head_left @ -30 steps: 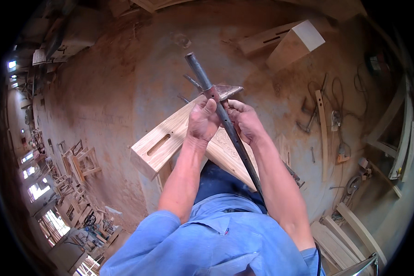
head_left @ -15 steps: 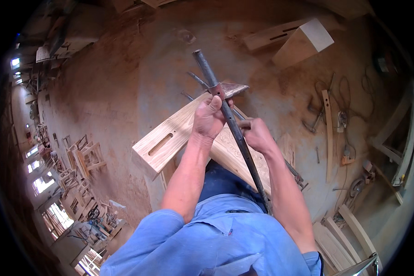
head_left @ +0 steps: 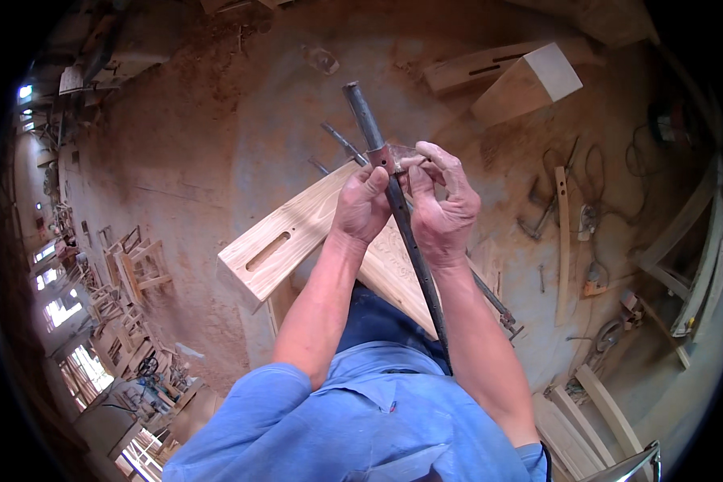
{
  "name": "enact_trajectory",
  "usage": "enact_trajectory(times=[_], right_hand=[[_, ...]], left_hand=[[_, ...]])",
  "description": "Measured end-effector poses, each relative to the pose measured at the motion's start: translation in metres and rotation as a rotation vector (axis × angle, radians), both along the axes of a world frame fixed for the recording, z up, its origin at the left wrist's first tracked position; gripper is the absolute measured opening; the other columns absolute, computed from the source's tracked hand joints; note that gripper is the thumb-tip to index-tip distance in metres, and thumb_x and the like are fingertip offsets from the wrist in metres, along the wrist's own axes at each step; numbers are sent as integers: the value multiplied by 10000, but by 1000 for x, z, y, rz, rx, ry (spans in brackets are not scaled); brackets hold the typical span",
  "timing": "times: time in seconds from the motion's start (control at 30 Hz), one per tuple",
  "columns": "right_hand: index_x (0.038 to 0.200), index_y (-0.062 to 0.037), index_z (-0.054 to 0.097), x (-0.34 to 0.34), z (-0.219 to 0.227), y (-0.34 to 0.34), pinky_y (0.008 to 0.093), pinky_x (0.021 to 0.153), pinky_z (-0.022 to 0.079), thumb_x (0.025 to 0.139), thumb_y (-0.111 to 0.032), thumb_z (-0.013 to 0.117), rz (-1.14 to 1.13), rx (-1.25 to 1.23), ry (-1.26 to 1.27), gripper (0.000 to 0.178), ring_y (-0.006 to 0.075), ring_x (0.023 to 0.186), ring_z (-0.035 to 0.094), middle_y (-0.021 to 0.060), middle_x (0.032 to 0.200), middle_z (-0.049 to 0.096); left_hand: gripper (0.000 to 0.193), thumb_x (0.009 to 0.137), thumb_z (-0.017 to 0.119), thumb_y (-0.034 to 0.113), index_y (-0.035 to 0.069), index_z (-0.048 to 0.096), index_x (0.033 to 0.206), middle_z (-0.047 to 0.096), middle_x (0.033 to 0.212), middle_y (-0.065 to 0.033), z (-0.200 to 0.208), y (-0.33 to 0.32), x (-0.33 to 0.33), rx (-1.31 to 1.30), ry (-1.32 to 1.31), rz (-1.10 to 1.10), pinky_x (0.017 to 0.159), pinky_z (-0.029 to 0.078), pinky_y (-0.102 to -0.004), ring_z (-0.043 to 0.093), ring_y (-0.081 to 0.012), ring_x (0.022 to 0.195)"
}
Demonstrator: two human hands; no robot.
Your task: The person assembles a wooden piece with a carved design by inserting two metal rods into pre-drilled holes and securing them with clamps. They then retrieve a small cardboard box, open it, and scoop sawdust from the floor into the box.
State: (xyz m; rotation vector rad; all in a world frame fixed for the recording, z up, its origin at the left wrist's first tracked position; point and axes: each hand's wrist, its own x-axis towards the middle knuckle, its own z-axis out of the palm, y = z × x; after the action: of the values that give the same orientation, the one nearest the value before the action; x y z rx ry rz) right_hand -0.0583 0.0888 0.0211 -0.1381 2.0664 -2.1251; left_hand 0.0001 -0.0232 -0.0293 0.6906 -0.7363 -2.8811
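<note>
A long dark pipe clamp (head_left: pixel 410 249) slants from above the work down to my waist. A rusty jaw with holes (head_left: pixel 380 157) sits near its upper end. My left hand (head_left: pixel 363 203) is closed round the bar just below that jaw, thumb on top. My right hand (head_left: pixel 444 215) is at the jaw's right side, its thumb and fingers curled on the projecting part, which they mostly cover. Beneath the clamp lie a pale wooden beam with a slot (head_left: pixel 285 233) and a carved wooden piece (head_left: pixel 398 269). A second clamp bar (head_left: pixel 490 296) runs under them.
At the far right of the work stand a wooden block (head_left: pixel 526 84) and a slotted beam (head_left: pixel 474 68). Rightward on the dusty floor lie a curved wooden strip (head_left: pixel 562 241), cords and an orange-bodied tool (head_left: pixel 593 281). Wooden frames (head_left: pixel 140 269) stand at left.
My right hand has moved up from beside the bar to the jaw, and its fingers now cover the jaw's projecting part. My left hand keeps its hold on the clamp.
</note>
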Motion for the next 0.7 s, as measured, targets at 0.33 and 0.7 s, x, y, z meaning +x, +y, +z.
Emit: enact_trajectory(times=[0.33, 0.7], right_hand=[[909, -65, 721, -2, -12, -21, 337, 822, 505, 813, 17, 730, -7, 214, 353, 127, 241, 902, 678, 72, 905, 727], [902, -63, 730, 0, -25, -26, 354, 812, 491, 742, 22, 750, 45, 241, 537, 182, 260, 876, 627, 55, 890, 696]], left_hand=[[416, 917, 729, 187, 29, 611, 1284, 677, 1163, -49, -21, -5, 13, 83, 0, 46, 951, 522, -311, 640, -166, 1079], [352, 941, 698, 157, -3, 612, 1242, 667, 1152, -69, -14, -4, 10, 93, -29, 38, 929, 529, -302, 641, -161, 1059]])
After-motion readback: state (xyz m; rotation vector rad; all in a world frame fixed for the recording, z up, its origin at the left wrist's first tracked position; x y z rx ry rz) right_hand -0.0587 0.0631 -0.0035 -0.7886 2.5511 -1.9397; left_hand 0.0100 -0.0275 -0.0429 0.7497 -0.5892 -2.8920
